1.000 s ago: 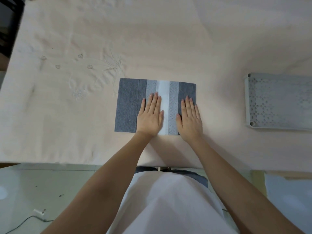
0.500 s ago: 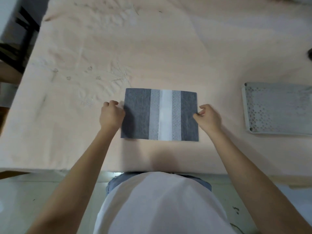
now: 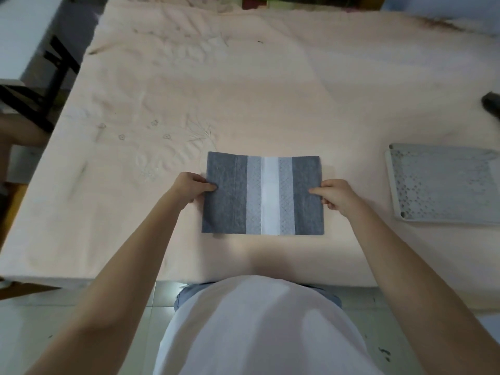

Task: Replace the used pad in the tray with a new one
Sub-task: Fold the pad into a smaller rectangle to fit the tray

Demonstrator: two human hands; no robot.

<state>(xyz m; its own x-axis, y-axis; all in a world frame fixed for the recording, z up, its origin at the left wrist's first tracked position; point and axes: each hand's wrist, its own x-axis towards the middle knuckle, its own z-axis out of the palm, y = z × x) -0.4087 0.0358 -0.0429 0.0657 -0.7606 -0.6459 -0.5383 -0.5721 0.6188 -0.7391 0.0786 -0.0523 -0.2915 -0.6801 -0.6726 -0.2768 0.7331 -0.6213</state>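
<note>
On table, pad (image 3: 263,194) edges pinched, both hands

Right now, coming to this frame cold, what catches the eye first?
The folded grey pad with a white centre stripe at the middle of the peach-clothed table, pinched at its side edges by the left hand and the right hand. Next, the perforated grey plastic tray lying apart at the right edge.
</note>
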